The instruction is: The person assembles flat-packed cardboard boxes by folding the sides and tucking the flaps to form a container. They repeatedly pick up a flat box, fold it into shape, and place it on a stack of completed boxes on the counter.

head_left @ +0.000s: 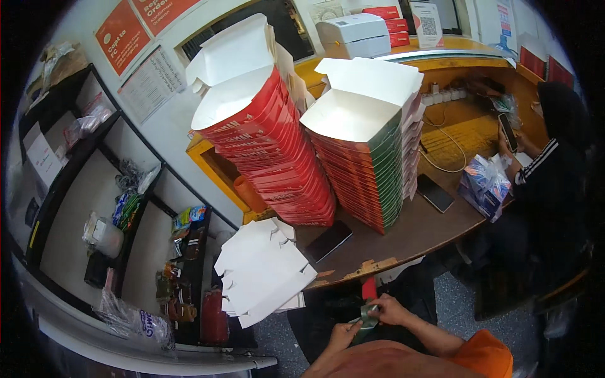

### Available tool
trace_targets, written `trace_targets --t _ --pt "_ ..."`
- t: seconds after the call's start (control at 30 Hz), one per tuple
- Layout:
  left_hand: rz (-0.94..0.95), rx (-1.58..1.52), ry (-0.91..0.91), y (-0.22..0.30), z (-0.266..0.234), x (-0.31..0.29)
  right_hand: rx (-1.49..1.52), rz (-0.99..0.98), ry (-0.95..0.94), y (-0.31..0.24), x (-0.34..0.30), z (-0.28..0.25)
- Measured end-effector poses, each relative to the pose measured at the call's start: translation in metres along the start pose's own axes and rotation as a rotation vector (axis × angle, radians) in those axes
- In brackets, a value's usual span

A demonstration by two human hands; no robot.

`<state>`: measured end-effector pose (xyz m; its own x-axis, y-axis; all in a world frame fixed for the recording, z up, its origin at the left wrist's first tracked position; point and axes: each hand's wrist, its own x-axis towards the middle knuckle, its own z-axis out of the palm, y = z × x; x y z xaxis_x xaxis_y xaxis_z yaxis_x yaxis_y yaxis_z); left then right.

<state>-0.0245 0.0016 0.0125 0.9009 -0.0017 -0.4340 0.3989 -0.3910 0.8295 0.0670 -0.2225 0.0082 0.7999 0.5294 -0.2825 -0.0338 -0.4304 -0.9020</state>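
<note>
Low in front of my body, a green and red cardboard carton (367,317), seemingly part folded, is held between both hands. My left hand (341,336) is closed on its near left edge. My right hand (391,310) pinches it from the right, fingers bent; much of the carton is hidden by them. Beyond, on the table, stands a tall leaning stack of red open boxes (277,157) with white insides. Right beside it leans a stack of red and green boxes (362,170). A pile of flat white carton blanks (265,271) overhangs the table's left edge.
Two dark phones lie on the brown table (413,230): one phone (329,242) near the front edge, another phone (435,193) farther right. A bagged blue pack (486,184) sits beside a person in black (554,164) holding a phone. Black shelves (142,230) stand left; a white printer (354,34) is behind.
</note>
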Motion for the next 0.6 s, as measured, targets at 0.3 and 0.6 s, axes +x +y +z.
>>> trace_targets --t 0.3,0.6 --pt "-0.054 -0.305 -0.067 -0.032 0.026 0.005 -0.353 -0.148 0.049 0.009 -0.003 0.023" --pt "-0.175 -0.395 0.127 -0.041 -0.007 0.051 0.234 -0.118 0.238 -0.033 -0.017 -0.003"
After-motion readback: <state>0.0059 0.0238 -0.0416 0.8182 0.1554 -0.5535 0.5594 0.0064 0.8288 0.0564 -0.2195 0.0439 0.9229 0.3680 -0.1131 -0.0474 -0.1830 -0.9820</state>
